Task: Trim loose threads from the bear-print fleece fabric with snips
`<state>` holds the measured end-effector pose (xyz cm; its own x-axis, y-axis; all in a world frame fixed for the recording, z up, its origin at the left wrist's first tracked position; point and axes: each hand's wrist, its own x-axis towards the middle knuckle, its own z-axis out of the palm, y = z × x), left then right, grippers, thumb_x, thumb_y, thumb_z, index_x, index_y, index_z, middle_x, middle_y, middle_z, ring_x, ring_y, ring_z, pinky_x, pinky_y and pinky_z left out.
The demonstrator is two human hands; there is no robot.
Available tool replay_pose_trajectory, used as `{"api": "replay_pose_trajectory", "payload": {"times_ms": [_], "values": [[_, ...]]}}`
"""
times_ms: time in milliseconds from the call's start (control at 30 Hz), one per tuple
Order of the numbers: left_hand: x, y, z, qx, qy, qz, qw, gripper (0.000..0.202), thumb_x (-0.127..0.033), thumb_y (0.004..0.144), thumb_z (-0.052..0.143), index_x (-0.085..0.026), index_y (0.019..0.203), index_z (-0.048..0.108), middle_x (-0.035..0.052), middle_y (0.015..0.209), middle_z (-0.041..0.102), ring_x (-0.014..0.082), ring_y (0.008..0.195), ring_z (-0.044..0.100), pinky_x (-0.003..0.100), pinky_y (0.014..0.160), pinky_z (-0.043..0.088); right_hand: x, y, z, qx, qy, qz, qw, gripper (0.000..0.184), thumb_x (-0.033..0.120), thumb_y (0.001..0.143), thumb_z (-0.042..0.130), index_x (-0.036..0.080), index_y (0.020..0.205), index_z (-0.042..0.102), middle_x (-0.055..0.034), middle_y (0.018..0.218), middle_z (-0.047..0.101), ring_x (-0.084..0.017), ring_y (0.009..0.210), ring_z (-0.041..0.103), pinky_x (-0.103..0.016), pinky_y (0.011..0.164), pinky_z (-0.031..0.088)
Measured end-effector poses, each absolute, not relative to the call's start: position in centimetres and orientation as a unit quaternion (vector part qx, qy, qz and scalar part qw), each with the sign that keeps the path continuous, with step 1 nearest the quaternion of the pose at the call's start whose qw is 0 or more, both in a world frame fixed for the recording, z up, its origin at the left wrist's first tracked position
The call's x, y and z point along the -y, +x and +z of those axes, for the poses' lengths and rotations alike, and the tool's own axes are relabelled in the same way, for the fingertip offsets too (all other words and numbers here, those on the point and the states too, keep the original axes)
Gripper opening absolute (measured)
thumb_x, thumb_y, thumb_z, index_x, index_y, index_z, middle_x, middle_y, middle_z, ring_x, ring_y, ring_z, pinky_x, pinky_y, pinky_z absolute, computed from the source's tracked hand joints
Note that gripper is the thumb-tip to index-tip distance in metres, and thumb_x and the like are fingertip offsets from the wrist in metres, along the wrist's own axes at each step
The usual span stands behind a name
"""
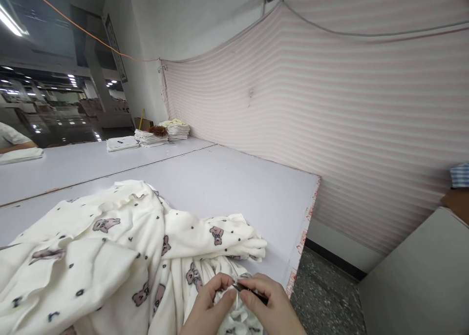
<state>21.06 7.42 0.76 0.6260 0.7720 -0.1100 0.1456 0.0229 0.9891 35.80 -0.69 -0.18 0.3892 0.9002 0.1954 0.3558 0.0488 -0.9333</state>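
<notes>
A cream fleece garment (120, 257) printed with brown bears and small dark marks lies in a heap over the near left of the table. One sleeve-like part (216, 237) stretches to the right. At the bottom middle, my left hand (214, 301) is closed, pinching a gathered edge of the cloth between thumb and fingers. My right hand (269, 305) is closed around small dark thread snips (256, 294), their tip pointing left at the pinched edge. The two hands nearly touch. Part of the snips is hidden in my right hand, and gathered cloth hangs below both hands.
The pale table (234, 178) ends on the right at a red-marked edge (306, 222). Folded white stacks (150, 137) stand at the back. A striped cloth (348, 115) hangs along the wall. A person's arm (16, 142) shows at far left; a grey cabinet (421, 276) stands right.
</notes>
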Motion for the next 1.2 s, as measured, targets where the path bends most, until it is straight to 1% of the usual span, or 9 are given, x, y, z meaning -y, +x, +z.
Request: {"api": "replay_pose_trajectory", "payload": {"times_ms": [267,467,633,767,833,967,1067,1133,1200], "values": [[-7.7,21.0,1.7,-0.335,0.689,0.203,0.609,0.023,-0.043,0.078,0.052,-0.021,0.075,0.051,-0.0034,0.072,0.04,0.0169,0.076,0.041,0.026,0.073,0.035,1.0,36.3,0.5,0.48,-0.631,0.331,0.512,0.021,0.035,0.079,0.066,0.021,0.089,0.077,-0.0074,0.082,0.071,-0.022,0.078,0.065,-0.029,0.071,0.05],[-8.0,20.9,1.0,-0.317,0.692,0.198,0.617,0.02,-0.04,0.081,0.049,-0.02,0.083,0.053,-0.0024,0.078,0.043,0.0176,0.081,0.042,0.028,0.078,0.034,0.7,36.3,0.1,0.483,-0.612,0.335,0.529,0.022,0.035,0.077,0.069,0.02,0.091,0.077,-0.0083,0.085,0.071,-0.023,0.084,0.065,-0.03,0.075,0.049],[-8.3,20.7,0.5,-0.301,0.704,0.189,0.614,0.023,-0.043,0.082,0.05,-0.02,0.085,0.054,-0.0027,0.077,0.043,0.0169,0.079,0.042,0.027,0.076,0.034,0.7,36.3,-1.0,0.412,-0.573,0.422,0.569,0.025,0.04,0.071,0.074,0.02,0.086,0.077,-0.007,0.087,0.072,-0.023,0.084,0.065,-0.029,0.073,0.049],[-8.4,20.6,0.3,-0.276,0.718,0.172,0.615,0.022,-0.041,0.083,0.048,-0.02,0.081,0.052,-0.0023,0.075,0.047,0.0165,0.078,0.046,0.026,0.075,0.038,0.7,36.7,-1.8,0.392,-0.556,0.475,0.558,0.026,0.043,0.075,0.07,0.018,0.079,0.076,-0.0035,0.071,0.07,-0.019,0.073,0.064,-0.028,0.07,0.048],[-8.2,20.9,-0.1,-0.272,0.749,0.159,0.582,0.017,-0.035,0.084,0.046,-0.02,0.08,0.052,-0.0015,0.075,0.051,0.0163,0.075,0.049,0.026,0.072,0.04,0.2,37.7,-2.0,0.397,-0.583,0.436,0.558,0.03,0.045,0.081,0.062,0.017,0.075,0.074,-0.0035,0.07,0.069,-0.019,0.072,0.063,-0.027,0.069,0.048],[-7.4,21.8,-1.0,-0.195,0.89,0.178,0.372,0.007,-0.017,0.073,0.051,-0.021,0.071,0.056,0.0017,0.078,0.061,0.0214,0.087,0.056,0.034,0.087,0.039,-2.1,41.4,-2.6,0.362,-0.711,0.184,0.574,0.037,0.043,0.073,0.068,0.02,0.102,0.067,-0.0057,0.09,0.067,-0.022,0.079,0.06,-0.03,0.07,0.047],[-7.5,22.3,-0.7,-0.172,0.913,0.121,0.348,0.011,-0.011,0.068,0.051,-0.021,0.069,0.056,0.0011,0.075,0.061,0.0176,0.073,0.058,0.028,0.075,0.044,-3.6,43.7,-2.6,0.371,-0.717,0.147,0.571,0.026,0.041,0.071,0.066,0.02,0.085,0.068,-0.0039,0.082,0.063,-0.022,0.077,0.057,-0.03,0.069,0.046],[-7.9,22.3,0.1,-0.242,0.882,0.118,0.386,0.011,-0.017,0.074,0.049,-0.021,0.079,0.059,0.0005,0.074,0.06,0.0144,0.061,0.053,0.024,0.059,0.042,-3.6,43.7,-2.2,0.394,-0.7,0.16,0.574,0.024,0.043,0.078,0.059,0.019,0.077,0.064,-0.0025,0.075,0.062,-0.02,0.075,0.058,-0.027,0.068,0.047],[-8.2,22.4,1.1,-0.309,0.836,0.169,0.421,0.027,-0.028,0.083,0.047,-0.023,0.107,0.057,0.0017,0.087,0.062,0.0122,0.057,0.049,0.024,0.057,0.042,-2.7,42.3,-1.6,0.41,-0.685,0.171,0.577,0.023,0.041,0.083,0.055,0.02,0.083,0.063,-0.0028,0.078,0.064,-0.019,0.075,0.059,-0.026,0.068,0.048]]}}
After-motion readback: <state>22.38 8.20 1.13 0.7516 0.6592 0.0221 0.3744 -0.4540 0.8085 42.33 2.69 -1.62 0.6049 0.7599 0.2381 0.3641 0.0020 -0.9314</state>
